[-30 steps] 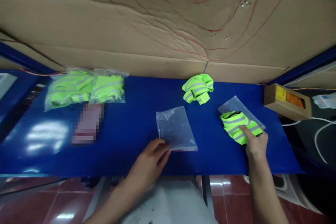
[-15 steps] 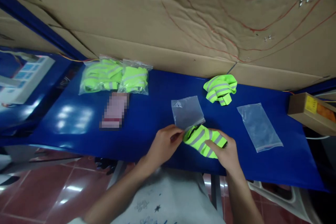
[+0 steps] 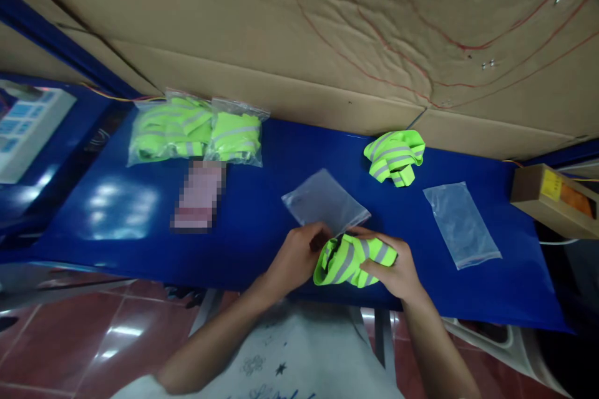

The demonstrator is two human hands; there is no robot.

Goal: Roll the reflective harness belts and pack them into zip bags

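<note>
My right hand (image 3: 395, 268) is closed round a folded reflective vest (image 3: 349, 262), neon yellow-green with grey stripes, just above the table's front edge. The thumb lies on top of the cloth and the other fingers are partly hidden behind it. At the vest's left end, my left hand (image 3: 299, 259) has curled fingers at the near edge of a clear plastic bag (image 3: 327, 199). Its fingertips are partly hidden, but they appear to pinch the bag. The bag lies flat just beyond the vest and seems to hold nothing.
A second loose reflective vest (image 3: 395, 156) lies at the back. To its right is another flat clear bag (image 3: 463, 224). Two bagged vests (image 3: 173, 128) stand at the back left, behind a pixelated pink item (image 3: 199, 193). A cardboard box (image 3: 556, 199) sits at the right end of the blue table (image 3: 262, 199).
The plastic bag has turned and shifted left. My right hand has brought the vest slightly left and nearer me, and its left end has turned more towards my left hand.
</note>
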